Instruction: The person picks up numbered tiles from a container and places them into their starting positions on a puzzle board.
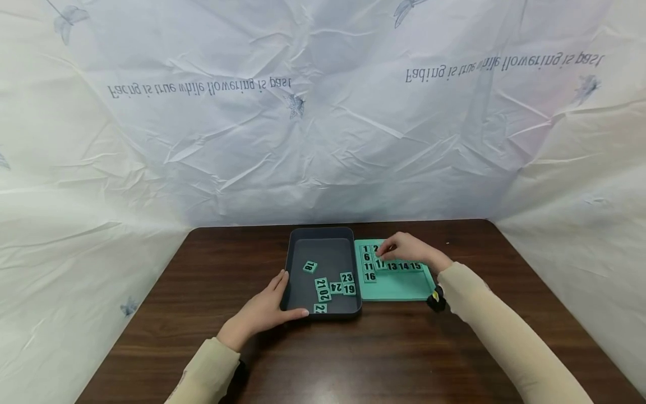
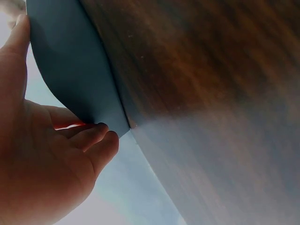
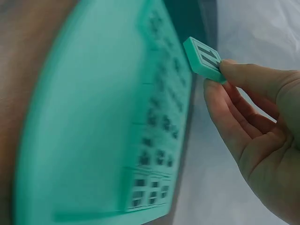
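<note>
Tiles are going onto the green board [image 1: 404, 286] in number order, I judge; my right hand [image 1: 411, 249] hovers over its second row with one, and next must seat it square in its slot. My left hand [image 1: 262, 314] steadies the dark tray [image 1: 323, 234], loose tiles [image 1: 335, 287] just beyond my thumb.

Left wrist: fingers [image 2: 101, 140] curl against the tray's [image 2: 70, 70] outer wall, thumb along it.

Right wrist: thumb and fingertips [image 3: 243, 72] pinch a numbered tile [image 3: 203, 58], clear of the board [image 3: 93, 117].

Wood, plastic, crinkled sheeting
Glossy wood-grain table [image 1: 429, 359]; matt dark tray [image 1: 323, 235]; smooth, probably plastic green board [image 1: 404, 286]; creased backdrop [image 1: 323, 140].
</note>
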